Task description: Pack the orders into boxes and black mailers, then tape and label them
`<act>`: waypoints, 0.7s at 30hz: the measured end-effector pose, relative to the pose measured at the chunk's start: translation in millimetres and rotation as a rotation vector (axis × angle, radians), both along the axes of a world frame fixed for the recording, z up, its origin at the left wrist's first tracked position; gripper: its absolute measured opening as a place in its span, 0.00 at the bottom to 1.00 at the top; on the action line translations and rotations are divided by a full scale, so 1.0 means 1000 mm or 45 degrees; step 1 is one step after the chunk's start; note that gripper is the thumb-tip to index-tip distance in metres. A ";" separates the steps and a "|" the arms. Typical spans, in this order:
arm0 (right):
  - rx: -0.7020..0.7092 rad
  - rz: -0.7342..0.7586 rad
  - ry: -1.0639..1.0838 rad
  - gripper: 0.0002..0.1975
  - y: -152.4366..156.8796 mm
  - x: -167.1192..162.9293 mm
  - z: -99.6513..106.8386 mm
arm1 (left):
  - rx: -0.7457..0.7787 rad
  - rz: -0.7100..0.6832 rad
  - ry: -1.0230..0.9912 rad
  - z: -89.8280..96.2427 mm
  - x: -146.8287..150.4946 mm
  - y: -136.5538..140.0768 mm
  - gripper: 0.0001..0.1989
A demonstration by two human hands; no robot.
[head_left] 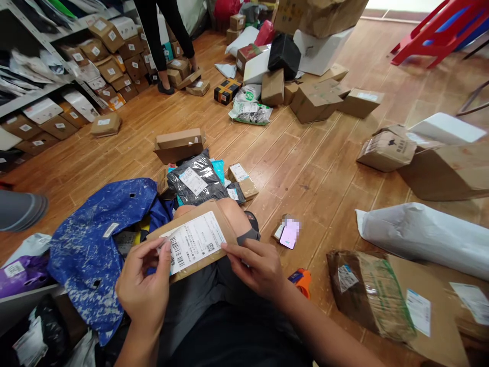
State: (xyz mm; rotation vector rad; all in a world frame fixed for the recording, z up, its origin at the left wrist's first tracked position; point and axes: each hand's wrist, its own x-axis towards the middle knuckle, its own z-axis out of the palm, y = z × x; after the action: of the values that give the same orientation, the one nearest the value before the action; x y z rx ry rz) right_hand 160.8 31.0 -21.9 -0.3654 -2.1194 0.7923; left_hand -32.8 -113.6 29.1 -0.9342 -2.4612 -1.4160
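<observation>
A flat brown cardboard parcel lies tilted above my lap, with a white shipping label facing up. My left hand grips its left end between thumb and fingers. At the right end, the fingertips of my right hand pinch the lower corner beside the label. Just beyond my knees is a grey plastic mailing bag on a small pile, next to a small labelled box. A phone and an orange handheld tool rest on the floor to the right of my right hand.
A blue woven sack spreads at my left. Crushed cartons and a long white wrapped package lie to the right. Shelves of parcels line the left side. Another person's legs stand near them. A red stool is far right.
</observation>
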 end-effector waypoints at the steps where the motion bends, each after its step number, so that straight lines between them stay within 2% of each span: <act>1: 0.002 0.007 -0.010 0.15 0.001 0.001 0.001 | -0.065 -0.017 0.107 0.001 0.000 0.000 0.08; 5: 0.036 0.036 -0.061 0.14 0.006 0.003 0.008 | -0.236 -0.105 0.399 0.005 -0.001 0.000 0.08; 11: 0.086 0.030 -0.088 0.13 0.009 0.004 0.006 | -0.366 -0.060 0.469 0.007 -0.003 -0.005 0.14; 15: 0.096 0.041 -0.114 0.13 0.010 0.005 0.005 | -0.414 0.012 0.484 0.009 0.001 -0.007 0.36; 17: 0.129 0.057 -0.123 0.14 0.012 0.005 0.006 | -0.435 -0.139 0.568 0.007 0.009 -0.006 0.43; 20: 0.199 0.072 -0.134 0.14 0.016 0.004 0.006 | -0.610 -0.673 0.764 -0.002 0.019 -0.005 0.42; 21: 0.213 0.076 -0.144 0.14 0.017 0.004 0.005 | -0.676 -0.794 0.811 -0.005 0.019 -0.006 0.43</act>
State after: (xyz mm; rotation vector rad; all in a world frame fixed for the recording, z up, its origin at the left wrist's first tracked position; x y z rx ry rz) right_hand 165.0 47.6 -16.8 -0.2642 -2.2937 0.6352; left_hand -13.7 -120.0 23.9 -2.0098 -2.1238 -0.3845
